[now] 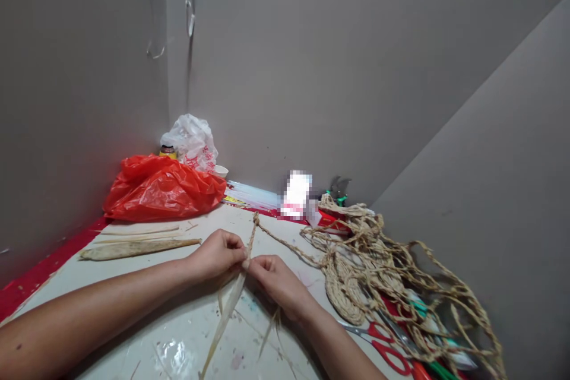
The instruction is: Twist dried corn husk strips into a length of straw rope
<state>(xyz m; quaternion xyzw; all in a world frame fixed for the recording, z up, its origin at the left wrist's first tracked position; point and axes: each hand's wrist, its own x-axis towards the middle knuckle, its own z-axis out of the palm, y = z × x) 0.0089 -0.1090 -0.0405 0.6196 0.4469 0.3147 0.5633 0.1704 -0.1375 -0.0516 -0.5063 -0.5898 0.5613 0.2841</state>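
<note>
Counted two hands above one pale worktop [173, 309]. Found the left hand [222, 254] with fingers pinching one twisted cord [252, 240], and the right hand [278, 278] pinching just below, close to the left fingertips. Noted one knot [256, 219] at the cord's far bend, then a run rightward into one tangled rope heap [351, 285]. Traced one long pale strip [228, 312] from beneath the fingers down toward the near edge. Recorded at left: one broad dry strip [133, 249], lying flat — plus at least two thinner strips [138, 240] beyond. Recorded further: one red plastic bag [162, 187], one white plastic bag [193, 139], one jar [168, 152] and — beside the heap — one pair of red-handled scissors [392, 356].
</note>
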